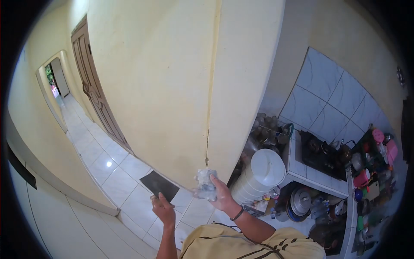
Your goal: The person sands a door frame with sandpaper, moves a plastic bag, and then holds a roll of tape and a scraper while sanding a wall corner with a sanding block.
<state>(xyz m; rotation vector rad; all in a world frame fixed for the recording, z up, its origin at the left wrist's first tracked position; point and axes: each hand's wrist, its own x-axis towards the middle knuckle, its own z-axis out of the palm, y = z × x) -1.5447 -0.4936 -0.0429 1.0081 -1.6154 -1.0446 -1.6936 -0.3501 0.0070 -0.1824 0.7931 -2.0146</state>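
Note:
My left hand (164,212) is closed on the lower edge of a thin dark rectangular sheet (158,184), held out flat above the floor. Its exact material I cannot make out. In my right hand (221,197), a dark band round the wrist, sits a whitish-grey smeared lump (205,183); whether it is a bag or a cloth does not show. Just beyond this hand, the cream wall (172,95) has a vertical seam (210,108), yellowish along most of its length and darker, cracked near the bottom. The lump appears close to the seam's lower end.
Stacked white buckets (267,166) stand right of my right hand. Further right are a tiled counter (319,179) with dark cookware, a lidded pot (300,200) below, and crowded kitchenware. A brown door (92,77) and tiled corridor floor (103,162) lie left.

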